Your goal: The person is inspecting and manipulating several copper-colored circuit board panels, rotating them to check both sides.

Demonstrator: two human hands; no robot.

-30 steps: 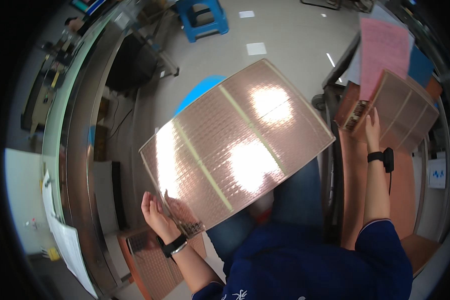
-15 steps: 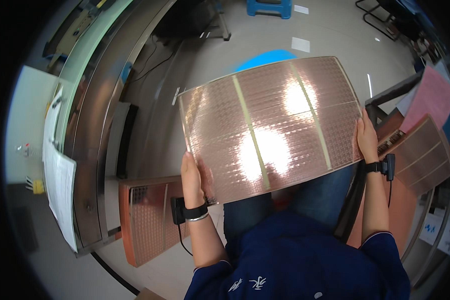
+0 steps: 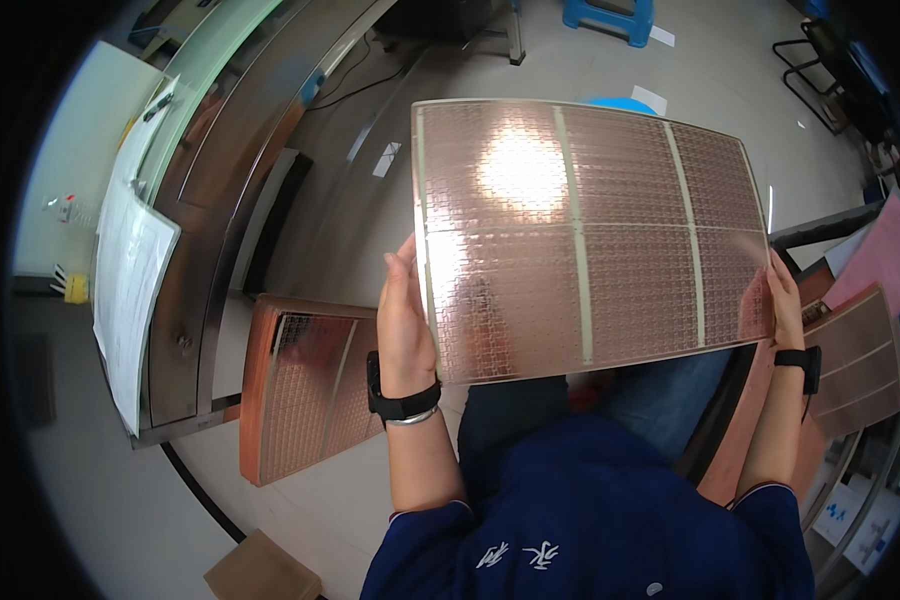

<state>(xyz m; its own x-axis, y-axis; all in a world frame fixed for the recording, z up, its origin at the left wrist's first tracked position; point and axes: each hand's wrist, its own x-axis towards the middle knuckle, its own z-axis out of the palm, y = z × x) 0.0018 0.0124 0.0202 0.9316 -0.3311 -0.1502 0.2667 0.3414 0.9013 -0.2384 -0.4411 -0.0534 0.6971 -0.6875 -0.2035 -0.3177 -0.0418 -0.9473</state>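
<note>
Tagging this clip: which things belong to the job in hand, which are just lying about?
Job:
- left hand, right hand
- copper-coloured panel they hold
- probably the similar left-side panel, right-side panel

Apparently lying about:
- blue stool
- brown box
- white papers

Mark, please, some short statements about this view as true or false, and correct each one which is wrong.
1. The left hand and the right hand hold the copper-coloured panel at opposite sides. True.
2. The panel's face carries only one pale strip. False: several pale strips cross it.
3. A black band is on the left wrist. True.
4. The pink sheet is on the left side of the view. False: the pink sheet is on the right.
5. A blue stool shows at the top edge. True.
6. The person's shirt is white. False: the shirt is dark blue.
</note>
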